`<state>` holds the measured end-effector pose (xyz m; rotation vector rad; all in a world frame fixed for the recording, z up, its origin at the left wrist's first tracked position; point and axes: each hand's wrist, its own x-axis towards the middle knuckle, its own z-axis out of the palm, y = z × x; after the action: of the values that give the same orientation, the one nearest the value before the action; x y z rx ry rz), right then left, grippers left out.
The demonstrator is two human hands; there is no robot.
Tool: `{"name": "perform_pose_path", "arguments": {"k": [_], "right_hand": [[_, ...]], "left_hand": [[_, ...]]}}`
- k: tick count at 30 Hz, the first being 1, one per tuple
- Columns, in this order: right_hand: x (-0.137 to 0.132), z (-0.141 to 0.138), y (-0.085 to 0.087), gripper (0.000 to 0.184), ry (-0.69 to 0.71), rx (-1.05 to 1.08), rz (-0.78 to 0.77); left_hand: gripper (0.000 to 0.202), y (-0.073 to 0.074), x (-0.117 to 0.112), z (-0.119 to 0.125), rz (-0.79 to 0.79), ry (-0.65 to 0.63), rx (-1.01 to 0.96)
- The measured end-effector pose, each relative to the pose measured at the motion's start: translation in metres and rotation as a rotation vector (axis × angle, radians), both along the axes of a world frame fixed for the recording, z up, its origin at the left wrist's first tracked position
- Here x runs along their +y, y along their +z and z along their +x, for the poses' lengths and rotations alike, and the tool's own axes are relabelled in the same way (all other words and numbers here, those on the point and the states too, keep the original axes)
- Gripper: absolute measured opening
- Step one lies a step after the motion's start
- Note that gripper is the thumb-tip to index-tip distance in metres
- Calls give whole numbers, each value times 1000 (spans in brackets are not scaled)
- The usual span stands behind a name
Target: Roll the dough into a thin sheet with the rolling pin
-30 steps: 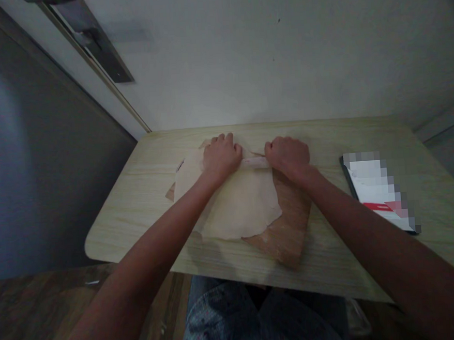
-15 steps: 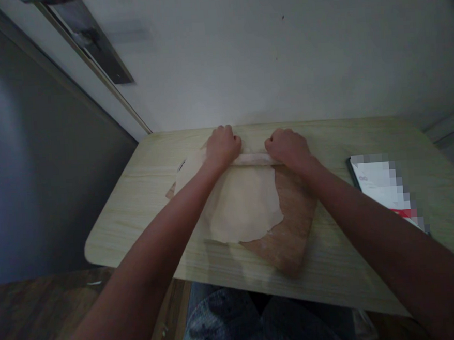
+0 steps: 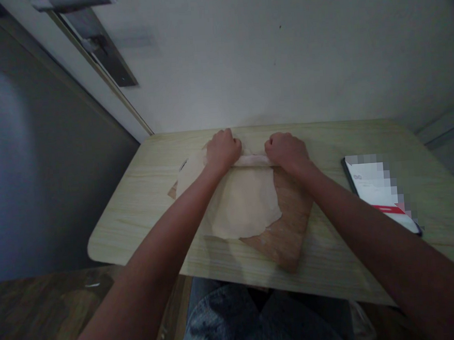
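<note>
My left hand (image 3: 223, 148) and my right hand (image 3: 286, 149) are both closed around a pale rolling pin (image 3: 253, 161), one near each end. The pin lies crosswise over the far part of a wide, thin sheet of dough (image 3: 245, 205). Under the dough is a brown wooden board (image 3: 289, 228), whose right side and near corner show. The dough reaches past the board's left and near edges. My left forearm covers part of the sheet, and the pin's ends are hidden by my hands.
A phone (image 3: 380, 195) with a lit, partly blurred screen lies on the light wooden table (image 3: 128, 208), right of my right forearm. A white wall (image 3: 242, 55) rises behind the table's far edge. A metal door handle (image 3: 75, 0) juts out at upper left.
The camera view has shifted slightly, so the door handle shows more. Both hands stay closed on the rolling pin at nearly the same place on the dough.
</note>
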<state>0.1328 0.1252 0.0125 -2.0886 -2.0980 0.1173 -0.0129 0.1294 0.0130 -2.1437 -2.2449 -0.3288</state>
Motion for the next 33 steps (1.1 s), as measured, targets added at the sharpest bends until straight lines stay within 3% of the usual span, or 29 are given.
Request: {"name": "perform_pose_path", "arguments": {"k": [33], "right_hand": [[-84,-5,-4,41,44,-150,185]], "left_hand": [[38,-11,-81,0,163,-102,98]]}}
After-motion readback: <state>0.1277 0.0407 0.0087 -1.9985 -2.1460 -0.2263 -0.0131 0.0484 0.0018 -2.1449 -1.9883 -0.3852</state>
